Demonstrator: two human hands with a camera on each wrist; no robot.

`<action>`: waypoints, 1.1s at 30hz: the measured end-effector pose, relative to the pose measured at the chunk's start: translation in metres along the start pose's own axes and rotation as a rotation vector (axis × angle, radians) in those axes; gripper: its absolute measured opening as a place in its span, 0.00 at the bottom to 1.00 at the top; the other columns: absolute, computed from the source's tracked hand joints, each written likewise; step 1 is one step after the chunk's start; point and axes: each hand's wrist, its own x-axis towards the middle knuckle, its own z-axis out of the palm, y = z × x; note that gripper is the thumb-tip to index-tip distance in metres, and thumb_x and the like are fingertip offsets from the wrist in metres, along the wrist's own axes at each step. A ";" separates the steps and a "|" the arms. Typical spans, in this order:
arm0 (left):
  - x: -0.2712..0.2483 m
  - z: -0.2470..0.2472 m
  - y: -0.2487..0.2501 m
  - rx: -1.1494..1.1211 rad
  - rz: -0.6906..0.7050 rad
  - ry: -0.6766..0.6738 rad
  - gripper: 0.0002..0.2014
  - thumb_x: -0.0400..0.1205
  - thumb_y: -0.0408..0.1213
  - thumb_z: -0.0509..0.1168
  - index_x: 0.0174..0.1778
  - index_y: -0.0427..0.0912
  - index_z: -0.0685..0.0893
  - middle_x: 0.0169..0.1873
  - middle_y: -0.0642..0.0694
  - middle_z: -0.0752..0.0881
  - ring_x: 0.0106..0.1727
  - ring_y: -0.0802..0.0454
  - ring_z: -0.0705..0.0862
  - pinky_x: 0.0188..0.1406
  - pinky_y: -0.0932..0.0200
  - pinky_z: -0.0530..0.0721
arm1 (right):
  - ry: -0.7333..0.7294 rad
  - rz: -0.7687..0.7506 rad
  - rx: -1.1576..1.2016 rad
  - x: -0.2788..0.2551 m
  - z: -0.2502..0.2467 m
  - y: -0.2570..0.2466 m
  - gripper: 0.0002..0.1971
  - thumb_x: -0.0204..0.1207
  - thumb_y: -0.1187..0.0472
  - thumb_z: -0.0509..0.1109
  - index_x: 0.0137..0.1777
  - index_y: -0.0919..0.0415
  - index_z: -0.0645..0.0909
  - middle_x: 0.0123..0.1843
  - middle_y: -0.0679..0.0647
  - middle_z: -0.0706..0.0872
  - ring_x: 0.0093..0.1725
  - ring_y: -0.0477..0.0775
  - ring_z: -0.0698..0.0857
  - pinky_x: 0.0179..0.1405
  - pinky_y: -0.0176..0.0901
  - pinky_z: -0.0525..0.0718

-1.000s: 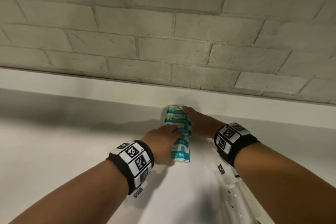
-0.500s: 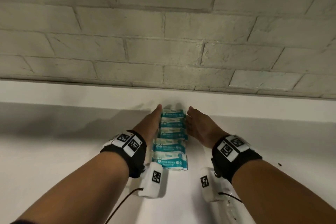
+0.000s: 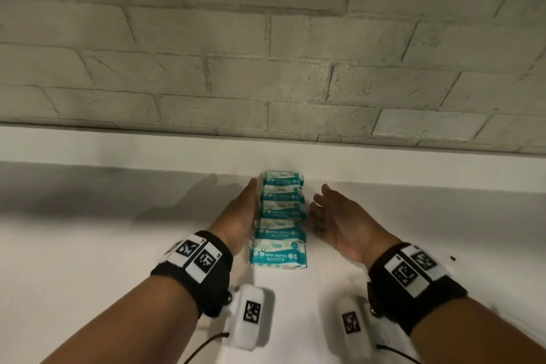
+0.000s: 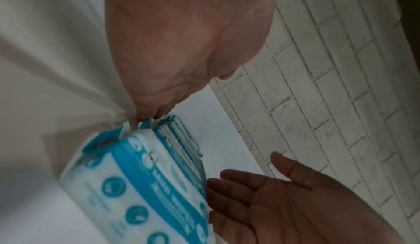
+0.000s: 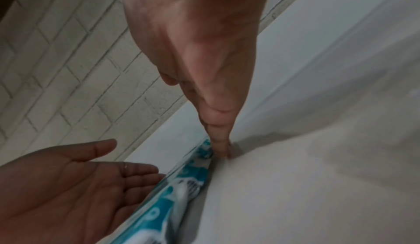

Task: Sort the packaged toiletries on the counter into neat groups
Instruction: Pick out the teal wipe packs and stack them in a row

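Row of teal-and-white plastic mini wipes packets (image 3: 279, 224) at the white worktop's (image 3: 88, 260) back edge. Both hands flat, left hand (image 3: 240, 213) touching, right hand (image 3: 336, 221) beside. Best squeezing evenly, gently.

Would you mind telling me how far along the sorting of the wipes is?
Done: five mini wipes packs lie in one overlapping row on the counter, reaching the back ledge. In hand: left hand flat against the row's side, right hand open beside it, squaring edges. Left: no other toiletries are in view.
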 end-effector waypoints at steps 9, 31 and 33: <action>-0.027 0.005 0.004 -0.046 0.025 0.056 0.23 0.88 0.57 0.43 0.61 0.47 0.78 0.66 0.39 0.80 0.64 0.46 0.82 0.73 0.53 0.68 | -0.001 0.022 0.052 -0.030 0.012 -0.004 0.33 0.85 0.43 0.51 0.85 0.58 0.48 0.85 0.56 0.56 0.82 0.55 0.63 0.80 0.50 0.61; -0.053 0.019 -0.016 -0.208 0.089 0.021 0.26 0.89 0.55 0.40 0.38 0.49 0.79 0.33 0.55 0.87 0.29 0.65 0.88 0.45 0.58 0.77 | -0.055 -0.289 -1.265 -0.044 0.020 0.014 0.52 0.64 0.57 0.78 0.83 0.50 0.49 0.80 0.52 0.66 0.78 0.55 0.69 0.65 0.49 0.82; -0.054 0.021 -0.013 -0.194 0.078 0.024 0.26 0.89 0.54 0.40 0.37 0.49 0.79 0.45 0.49 0.83 0.31 0.65 0.86 0.48 0.59 0.76 | -0.055 -0.280 -1.292 -0.039 0.022 0.011 0.48 0.67 0.55 0.76 0.83 0.51 0.51 0.79 0.53 0.67 0.79 0.57 0.69 0.69 0.50 0.79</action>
